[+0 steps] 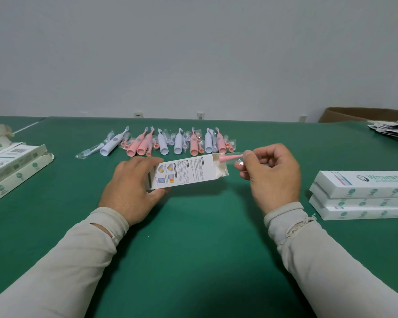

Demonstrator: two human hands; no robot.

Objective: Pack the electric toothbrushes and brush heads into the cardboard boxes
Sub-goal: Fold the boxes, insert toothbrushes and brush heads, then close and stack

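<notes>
Sleeves frame the near edge of the table [193, 260]. Just beyond them, mid-table, the left hand [133, 187] clasps the closed end of a box [184, 172], holding it roughly level with its open end to the right. The right hand [271, 175] pinches a pink brush head [231, 157] in clear wrap between thumb and forefinger, its wide base just at the box mouth, beside the open flap.

Judging by the layout, the job is partly done. Three closed boxes [363, 193] sit stacked at the right edge, seemingly packed. Open boxes [12, 166] wait at the left edge with flaps loose. Toward the far edge lies a row of toothbrushes [170, 143], pink and white, with wrapped heads scattered among them, so many sets remain. Whether a toothbrush already sits inside the held box cannot be told. A pile of leaflets [393, 130] and a brown carton [363, 114] occupy the far right corner.
</notes>
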